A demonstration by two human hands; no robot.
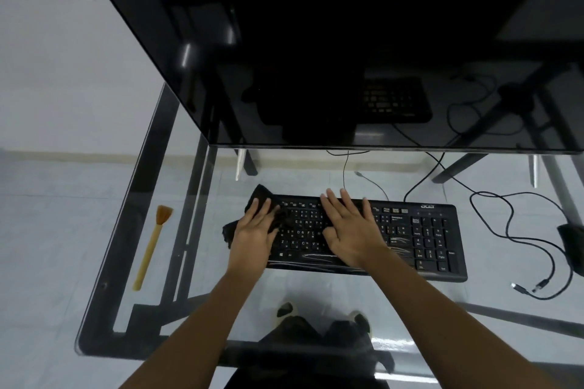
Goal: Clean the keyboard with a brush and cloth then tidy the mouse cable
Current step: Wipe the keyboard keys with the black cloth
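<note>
A black keyboard (pixel 423 237) lies on the glass desk (pixel 196 278) in front of me. A black cloth (pixel 260 194) covers its left end. My left hand (pixel 256 230) presses flat on the cloth, fingers spread. My right hand (pixel 350 227) rests flat on the keys at the keyboard's middle, holding nothing that I can see. A wooden brush (pixel 151 245) with tan bristles lies on the glass at the left, apart from both hands. At the right edge sits the black mouse (pixel 572 241), its cable (pixel 518 230) looping loosely over the desk to a plug (pixel 518 287).
A large dark monitor (pixel 316 41) hangs over the back of the desk, just beyond the keyboard. Thin black cables (pixel 373 181) run behind the keyboard. Through the glass I see the black desk frame (pixel 158 309), my knees and shoes, and the tiled floor.
</note>
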